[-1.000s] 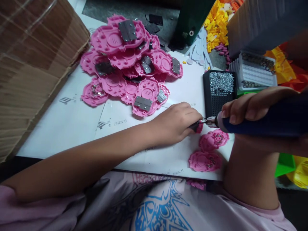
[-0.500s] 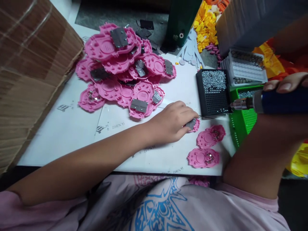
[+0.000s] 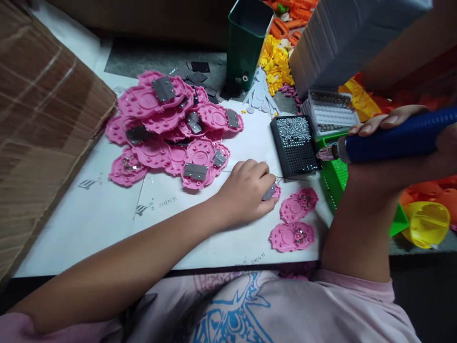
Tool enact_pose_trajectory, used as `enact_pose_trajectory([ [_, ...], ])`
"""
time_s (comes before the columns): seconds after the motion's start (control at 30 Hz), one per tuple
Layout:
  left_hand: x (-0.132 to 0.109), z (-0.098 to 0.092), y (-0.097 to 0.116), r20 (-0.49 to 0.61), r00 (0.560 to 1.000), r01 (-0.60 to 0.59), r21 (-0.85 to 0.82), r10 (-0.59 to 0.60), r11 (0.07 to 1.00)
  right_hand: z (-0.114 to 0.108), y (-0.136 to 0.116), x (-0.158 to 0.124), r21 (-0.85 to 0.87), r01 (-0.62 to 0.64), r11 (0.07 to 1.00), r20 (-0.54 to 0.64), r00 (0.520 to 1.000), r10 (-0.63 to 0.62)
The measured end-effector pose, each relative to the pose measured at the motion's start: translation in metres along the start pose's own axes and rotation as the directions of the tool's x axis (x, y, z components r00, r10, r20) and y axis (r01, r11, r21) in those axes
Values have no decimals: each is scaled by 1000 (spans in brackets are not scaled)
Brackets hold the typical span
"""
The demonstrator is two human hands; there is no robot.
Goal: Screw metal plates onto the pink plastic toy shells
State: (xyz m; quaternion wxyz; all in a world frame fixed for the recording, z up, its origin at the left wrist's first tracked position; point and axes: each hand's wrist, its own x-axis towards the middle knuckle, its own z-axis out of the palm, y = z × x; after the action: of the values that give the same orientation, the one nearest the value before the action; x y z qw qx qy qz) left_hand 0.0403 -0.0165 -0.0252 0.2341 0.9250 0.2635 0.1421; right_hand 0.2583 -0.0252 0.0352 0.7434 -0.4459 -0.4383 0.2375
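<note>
My left hand is closed around a pink plastic casing that has a grey cover plate on it, resting on the white table. The fingers hide most of this casing. In my right hand is a blue electric screwdriver, held level with its tip pointing left. That tip is near the right edge of a black screw tray full of small silver screws. Two pink casings, an upper one and a lower one, lie beside my left hand with metal parts in them.
A pile of pink casings, several with grey plates, covers the table's back left. A cardboard box stands at left. Behind are a green bin and yellow parts. A green tray and yellow cup lie right.
The view has shifted, so most things appear further left and lower. My left hand stays on the casing. The screwdriver remains in my right hand, its tip still by the black tray.
</note>
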Motion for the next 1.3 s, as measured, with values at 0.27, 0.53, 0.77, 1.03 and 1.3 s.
enact_pose_trajectory([
  [0.27, -2, 5, -7, -34, 997, -66, -18, 65, 998, 8, 27, 16, -143, 293, 945, -145, 939, -312],
  [0.53, -3, 6, -9, -46, 993, -107, -11, 107, 994, 8, 42, 26, -182, 297, 938, -287, 896, -339],
  [0.77, -3, 5, -9, -42, 993, -113, 5, 113, 994, -3, 47, 29, -196, 264, 944, -228, 924, -306],
  [1.03, -2, 4, -9, -28, 993, -112, 8, 113, 994, 1, 48, 31, -207, 289, 935, -190, 925, -328],
  [1.3, -5, 0, -12, -18, 996, -92, -65, 91, 994, 2, 49, 31, -210, 296, 932, -234, 910, -341],
])
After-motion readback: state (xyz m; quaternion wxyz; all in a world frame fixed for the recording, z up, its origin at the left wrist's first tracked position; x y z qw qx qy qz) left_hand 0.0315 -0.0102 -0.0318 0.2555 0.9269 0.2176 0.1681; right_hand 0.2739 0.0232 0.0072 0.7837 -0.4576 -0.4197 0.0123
